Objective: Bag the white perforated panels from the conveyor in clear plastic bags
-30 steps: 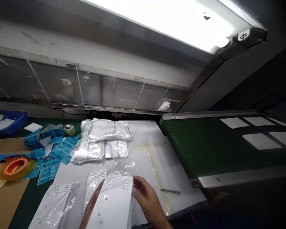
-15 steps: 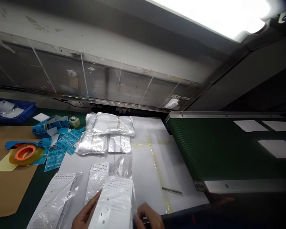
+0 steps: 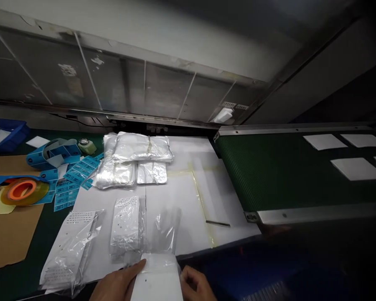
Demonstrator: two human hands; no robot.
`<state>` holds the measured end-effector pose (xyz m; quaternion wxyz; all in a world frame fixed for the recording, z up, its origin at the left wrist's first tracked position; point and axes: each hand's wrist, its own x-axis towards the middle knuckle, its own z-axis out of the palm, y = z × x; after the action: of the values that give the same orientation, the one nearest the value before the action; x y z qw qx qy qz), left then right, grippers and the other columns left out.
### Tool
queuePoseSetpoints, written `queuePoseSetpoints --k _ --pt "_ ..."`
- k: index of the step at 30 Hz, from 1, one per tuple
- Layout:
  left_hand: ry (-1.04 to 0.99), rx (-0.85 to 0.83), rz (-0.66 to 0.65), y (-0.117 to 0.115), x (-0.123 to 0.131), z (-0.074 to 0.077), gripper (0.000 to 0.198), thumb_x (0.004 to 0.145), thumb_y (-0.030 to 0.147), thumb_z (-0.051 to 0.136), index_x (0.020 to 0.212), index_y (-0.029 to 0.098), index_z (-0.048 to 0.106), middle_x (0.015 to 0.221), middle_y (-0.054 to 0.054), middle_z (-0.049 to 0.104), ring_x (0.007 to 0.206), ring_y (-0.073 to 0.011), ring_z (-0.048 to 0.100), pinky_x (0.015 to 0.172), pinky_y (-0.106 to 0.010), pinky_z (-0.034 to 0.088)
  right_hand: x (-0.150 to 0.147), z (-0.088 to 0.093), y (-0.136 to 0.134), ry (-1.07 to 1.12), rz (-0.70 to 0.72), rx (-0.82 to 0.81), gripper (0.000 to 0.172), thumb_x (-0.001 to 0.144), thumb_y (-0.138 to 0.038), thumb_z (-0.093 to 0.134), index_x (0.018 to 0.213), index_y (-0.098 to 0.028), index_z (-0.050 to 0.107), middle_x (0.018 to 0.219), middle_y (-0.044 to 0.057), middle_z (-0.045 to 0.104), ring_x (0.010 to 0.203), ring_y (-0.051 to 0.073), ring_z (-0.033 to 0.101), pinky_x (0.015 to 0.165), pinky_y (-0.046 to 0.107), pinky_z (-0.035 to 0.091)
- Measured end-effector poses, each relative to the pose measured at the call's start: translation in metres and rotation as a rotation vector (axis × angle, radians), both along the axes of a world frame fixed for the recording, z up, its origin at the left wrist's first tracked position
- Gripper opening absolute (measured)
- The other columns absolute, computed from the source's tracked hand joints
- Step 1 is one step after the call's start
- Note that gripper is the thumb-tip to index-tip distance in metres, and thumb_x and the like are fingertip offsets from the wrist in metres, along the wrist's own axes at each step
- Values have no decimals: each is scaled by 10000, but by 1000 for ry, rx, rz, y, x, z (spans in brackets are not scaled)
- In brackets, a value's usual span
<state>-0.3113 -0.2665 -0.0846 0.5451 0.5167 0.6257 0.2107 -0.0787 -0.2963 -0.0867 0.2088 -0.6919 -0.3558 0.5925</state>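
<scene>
At the bottom edge my left hand point(image 3: 117, 285) and my right hand point(image 3: 196, 284) grip a white perforated card point(image 3: 158, 281) between them, left fingers along its left side, right fingers curled at its right side. A clear plastic bag point(image 3: 166, 228) covers the card's far end and trails onto the white sheet point(image 3: 181, 196). Two bagged white cards point(image 3: 127, 228) point(image 3: 70, 244) lie just left of it.
A pile of empty clear bags point(image 3: 134, 161) lies at the back of the sheet. Blue labels point(image 3: 70, 186), an orange tape roll point(image 3: 21, 190) and brown cardboard point(image 3: 6, 234) are at the left. A green conveyor belt point(image 3: 269, 171) carrying white sheets point(image 3: 357, 169) runs on the right.
Both hands and the card have drawn back toward me, to the bottom edge. The bag now covers only the card's far end. My view has tilted down, and the overhead lamp has left the frame.
</scene>
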Motion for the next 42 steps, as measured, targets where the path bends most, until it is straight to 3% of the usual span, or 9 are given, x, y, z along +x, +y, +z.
queuePoseSetpoints --k 4,8,11,17,22,25,32,39,42 --pt "-262 -262 -70 11 4 3 351 793 446 513 1063 296 680 1008 -41 704 1013 -289 604 877 -367 464 7 12 -5 280 -210 -102 190 701 -293 554 594 -191 434 567 -44 479 536 105 456 519 217 346" --pt "-313 -376 -8 25 10 3 550 726 402 599 1225 172 565 742 -43 701 732 -255 643 693 -327 498 11 17 5 377 -239 -99 130 693 -226 534 604 -186 449 523 -20 577 466 112 518 481 230 394" --pt "-280 -355 0 33 15 11 630 652 301 615 1244 106 525 590 -11 650 578 -212 597 554 -278 443 18 23 17 308 -146 -48 94 698 -210 526 626 -174 479 503 -21 589 446 112 535 451 216 391" --pt "-231 -251 -148 70 28 53 415 735 325 456 1069 153 631 452 48 500 451 -132 385 467 -236 247 38 42 56 266 11 35 93 724 -222 507 651 -165 504 535 -19 601 435 89 518 418 191 365" --pt "-256 -147 -113 102 35 72 179 686 240 432 604 181 580 431 49 432 452 -115 316 466 -228 214 54 63 94 298 82 76 112 742 -247 524 669 -163 523 608 8 638 487 91 549 461 205 419" --pt "-292 -101 -111 117 36 76 249 680 200 444 432 179 441 431 38 395 452 -99 286 456 -225 193 59 70 116 280 87 110 108 710 -240 552 648 -168 501 622 20 642 514 104 568 446 203 425" --pt "-331 -102 -100 146 38 95 282 710 220 494 434 159 493 409 26 434 396 -74 297 399 -199 179 62 84 154 232 133 199 118 634 -163 576 611 -179 461 553 6 610 460 89 518 431 209 423" --pt "-363 -56 -43 158 34 116 286 713 208 516 433 153 494 397 12 475 364 -63 346 357 -173 209 56 104 167 240 155 296 182 646 -137 548 815 -188 501 530 -39 575 456 70 440 425 182 320" --pt "-385 -39 -6 160 33 119 242 696 184 510 457 159 490 383 18 473 358 -63 352 354 -163 215 51 107 170 241 170 306 149 636 -138 550 776 -173 513 483 -49 530 434 63 406 408 181 272"
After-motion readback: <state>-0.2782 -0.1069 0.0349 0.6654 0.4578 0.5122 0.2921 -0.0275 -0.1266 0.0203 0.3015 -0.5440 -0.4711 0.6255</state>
